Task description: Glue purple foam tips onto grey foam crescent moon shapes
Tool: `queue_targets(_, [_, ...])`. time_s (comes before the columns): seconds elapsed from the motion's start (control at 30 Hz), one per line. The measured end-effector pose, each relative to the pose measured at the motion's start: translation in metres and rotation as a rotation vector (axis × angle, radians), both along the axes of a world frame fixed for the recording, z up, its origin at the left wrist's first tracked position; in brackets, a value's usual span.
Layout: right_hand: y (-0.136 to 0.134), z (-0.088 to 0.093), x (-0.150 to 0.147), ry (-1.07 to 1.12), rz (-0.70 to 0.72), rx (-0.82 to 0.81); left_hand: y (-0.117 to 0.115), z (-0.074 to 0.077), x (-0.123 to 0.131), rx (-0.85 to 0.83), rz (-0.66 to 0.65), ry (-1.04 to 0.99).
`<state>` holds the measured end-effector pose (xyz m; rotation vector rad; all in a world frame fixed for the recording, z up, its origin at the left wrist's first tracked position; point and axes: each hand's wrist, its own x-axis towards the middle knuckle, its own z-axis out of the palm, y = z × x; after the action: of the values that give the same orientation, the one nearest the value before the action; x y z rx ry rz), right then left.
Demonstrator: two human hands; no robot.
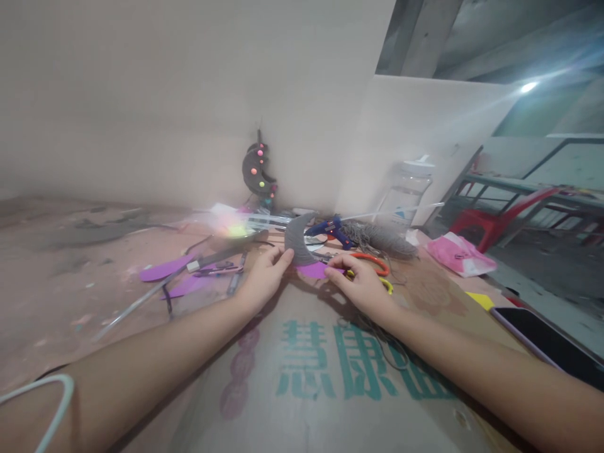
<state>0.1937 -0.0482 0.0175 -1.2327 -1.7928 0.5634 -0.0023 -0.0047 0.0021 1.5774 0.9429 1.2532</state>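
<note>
My left hand (270,272) pinches the lower left edge of a grey crescent moon (296,240) wrapped in yarn, which stands raised in front of me. Close to the crescent's lower tip, my right hand (362,283) has thumb and finger closed; what is between them is too small to make out. A purple piece (312,270) shows beneath the crescent, by my right fingertips. Loose grey yarn (384,349) trails below my right hand. Orange-handled scissors (375,263) lie just behind that hand, partly hidden. A blue glue gun (336,231) is behind the crescent.
A dark crescent (257,170) with coloured balls stands against the wall. Around lie a bundle of grey yarn (382,238), a clear bottle (406,192), a pink packet (460,253), a phone (550,340) and purple cutouts (167,268). Printed cardboard (264,415) covers the near table.
</note>
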Motion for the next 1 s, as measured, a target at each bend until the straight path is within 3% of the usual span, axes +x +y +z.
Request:
queue_targets(0.2, [0.0, -0.001, 0.003, 0.049, -0.031, 0.139, 0.001, -0.005, 0.002, 0.047, -0.039, 0.047])
queue_targets(0.3, [0.001, -0.002, 0.003, -0.004, 0.049, 0.19, 0.002, -0.007, 0.002, 0.009, -0.096, 0.029])
queue_targets(0.57, [0.003, -0.009, 0.001, 0.224, 0.209, -0.039, -0.001, -0.004, 0.003, 0.017, -0.114, 0.01])
queue_targets(0.7, [0.003, -0.005, 0.003, 0.147, 0.149, -0.065, 0.0, -0.005, 0.003, -0.018, -0.13, -0.017])
queue_targets(0.87, [0.005, -0.003, 0.006, 0.01, 0.081, 0.026, 0.002, -0.007, 0.002, 0.001, -0.118, 0.016])
queue_targets(1.0, [0.009, -0.008, 0.006, 0.024, 0.052, 0.017, 0.004, -0.01, 0.002, -0.006, -0.128, 0.054])
